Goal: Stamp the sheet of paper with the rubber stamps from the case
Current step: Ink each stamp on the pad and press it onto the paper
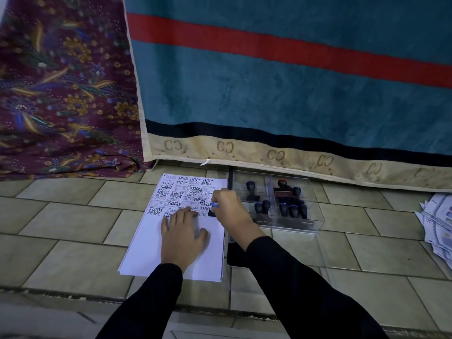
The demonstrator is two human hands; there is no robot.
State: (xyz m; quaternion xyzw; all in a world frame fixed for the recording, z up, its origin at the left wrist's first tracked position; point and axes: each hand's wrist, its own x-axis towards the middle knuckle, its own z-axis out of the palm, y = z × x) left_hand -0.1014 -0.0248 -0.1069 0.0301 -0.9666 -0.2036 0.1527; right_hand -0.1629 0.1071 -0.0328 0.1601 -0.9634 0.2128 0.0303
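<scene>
A sheet is lying on floor tiles, its far half covered in black imprints. It is being pinned flat by the left hand, fingers straight and spread. A stamp is being gripped by its knob in the curled right hand at the sheet's right edge. The stamp looks light and rigid, the paper thin and apt to slide. Just beside the sheet, several upright stamps are being held in a clear case.

On the sheet of paper, beyond the left hand and just left of the right hand, black stamped words can be read: FAX OUT, AIR MAIL, SAMPLE, FRAGILE, AMENDED, EXPRESS, several printed upside down. Farther beyond both hands, "CC" is repeated along the beige border of the blanket.
</scene>
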